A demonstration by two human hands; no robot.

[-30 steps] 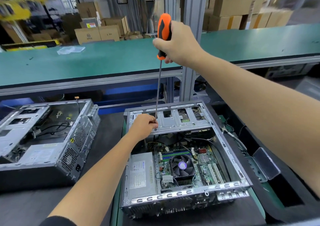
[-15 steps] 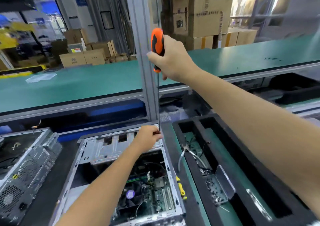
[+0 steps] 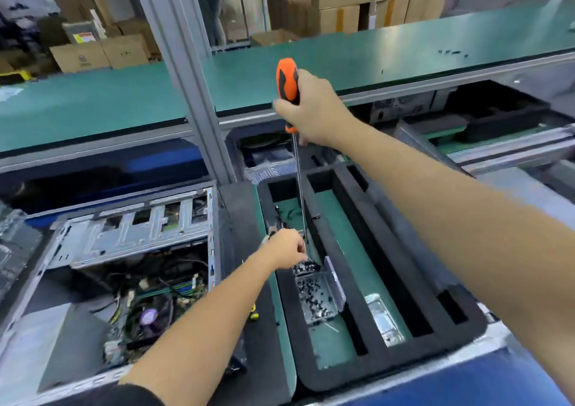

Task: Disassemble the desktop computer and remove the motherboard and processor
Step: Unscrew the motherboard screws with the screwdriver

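Right of the case [image 3: 130, 250], both hands have moved over: left hand [image 3: 284, 248] pinched above the screw tray [image 3: 334, 284], likely dropping a screw, right hand [image 3: 314, 110] fisted round the screwdriver [image 3: 287, 85].

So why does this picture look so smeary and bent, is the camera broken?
Head view: the wide lens bows the aluminium post and stretches the right forearm; motion blur smears the open computer case, the cardboard boxes and the screws in the metal tray. The orange screwdriver stays fairly crisp. Lighting is even, with soft glare on the green bench.
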